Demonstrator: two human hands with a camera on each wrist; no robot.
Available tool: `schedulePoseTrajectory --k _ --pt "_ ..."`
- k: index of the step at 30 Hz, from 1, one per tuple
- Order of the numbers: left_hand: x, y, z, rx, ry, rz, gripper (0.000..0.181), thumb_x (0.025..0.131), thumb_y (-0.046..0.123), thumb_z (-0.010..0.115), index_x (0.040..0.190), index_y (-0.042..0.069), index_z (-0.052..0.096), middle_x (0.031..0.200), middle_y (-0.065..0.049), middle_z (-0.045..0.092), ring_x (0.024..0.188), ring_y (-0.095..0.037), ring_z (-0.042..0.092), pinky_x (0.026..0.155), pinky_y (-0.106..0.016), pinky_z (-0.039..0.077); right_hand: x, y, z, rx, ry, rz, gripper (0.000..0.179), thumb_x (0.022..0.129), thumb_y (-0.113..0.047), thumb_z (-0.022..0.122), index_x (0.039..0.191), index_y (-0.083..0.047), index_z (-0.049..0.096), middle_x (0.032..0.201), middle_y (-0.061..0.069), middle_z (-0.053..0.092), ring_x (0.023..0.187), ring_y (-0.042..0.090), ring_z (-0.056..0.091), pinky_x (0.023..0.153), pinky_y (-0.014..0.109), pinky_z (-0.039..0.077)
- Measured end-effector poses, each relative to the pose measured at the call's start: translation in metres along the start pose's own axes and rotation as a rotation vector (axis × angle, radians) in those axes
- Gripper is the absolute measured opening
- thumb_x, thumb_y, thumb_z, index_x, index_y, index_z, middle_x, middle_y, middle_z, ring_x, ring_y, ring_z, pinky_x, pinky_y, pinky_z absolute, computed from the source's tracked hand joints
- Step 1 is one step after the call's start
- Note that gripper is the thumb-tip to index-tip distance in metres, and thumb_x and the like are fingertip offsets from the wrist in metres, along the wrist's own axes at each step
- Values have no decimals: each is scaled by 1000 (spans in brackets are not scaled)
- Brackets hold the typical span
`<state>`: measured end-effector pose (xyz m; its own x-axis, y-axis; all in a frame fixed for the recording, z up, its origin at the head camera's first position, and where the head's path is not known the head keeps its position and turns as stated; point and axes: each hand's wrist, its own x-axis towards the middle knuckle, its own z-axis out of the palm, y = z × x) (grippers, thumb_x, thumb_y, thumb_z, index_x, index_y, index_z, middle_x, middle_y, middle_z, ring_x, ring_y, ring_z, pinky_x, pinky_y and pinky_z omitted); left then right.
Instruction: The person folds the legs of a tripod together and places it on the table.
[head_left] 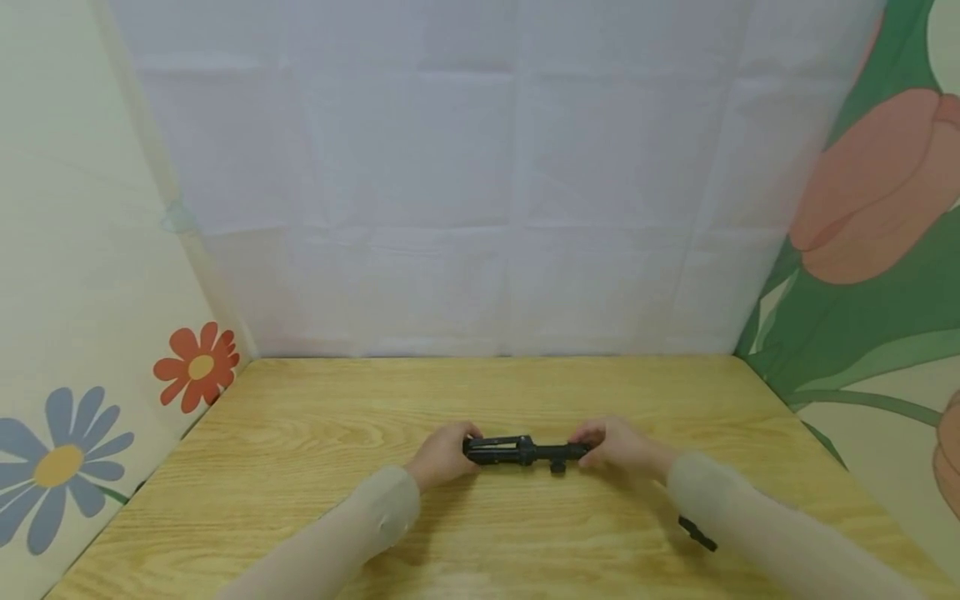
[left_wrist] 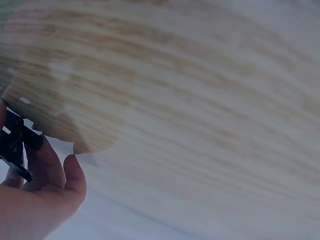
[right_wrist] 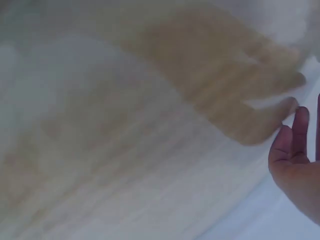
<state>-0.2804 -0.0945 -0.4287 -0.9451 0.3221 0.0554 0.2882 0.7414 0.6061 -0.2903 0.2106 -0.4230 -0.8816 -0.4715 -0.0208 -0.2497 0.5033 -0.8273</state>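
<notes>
A small black tripod with folded legs lies sideways over the middle of the table, a knob sticking out from its narrower right part. My left hand grips the leg end, thumb and fingers on either side. Dark leg ends show between the curled fingers at the edge of the left wrist view. At the opposite end, my right hand pinches the tripod's tip between thumb and fingers. The right wrist view shows part of the right hand, with the tripod out of that picture.
On the wooden table, a small black part lies beside the right forearm, partly covered by the sleeve. A white cloth hangs behind the table. Flower-printed sheets stand along both sides.
</notes>
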Motion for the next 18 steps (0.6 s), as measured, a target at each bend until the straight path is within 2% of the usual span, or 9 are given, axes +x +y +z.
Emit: schedulePoseTrajectory --k 4,12,18 --pt "0 0 -1 -17 -26 -9 42 75 2 85 112 1 66 115 -16 69 109 -36 63 99 -54 48 -1 2 0 2 -7 -2 34 80 7 77 113 10 68 114 22 71 107 26 65 91 35 51" --pt "-2 -7 -4 -97 -36 14 44 74 -1 85 113 -1 66 111 -17 69 107 -35 64 100 -54 47 -3 2 -2 6 -23 4 34 81 7 75 114 10 67 116 23 70 110 31 64 95 41 51" --pt "-6 -13 -8 -149 -34 -1 48 75 0 84 119 -2 65 115 -20 68 109 -36 63 100 -54 47 -2 5 -2 17 -28 -14 33 83 5 74 115 11 66 117 24 69 110 32 65 97 43 51"
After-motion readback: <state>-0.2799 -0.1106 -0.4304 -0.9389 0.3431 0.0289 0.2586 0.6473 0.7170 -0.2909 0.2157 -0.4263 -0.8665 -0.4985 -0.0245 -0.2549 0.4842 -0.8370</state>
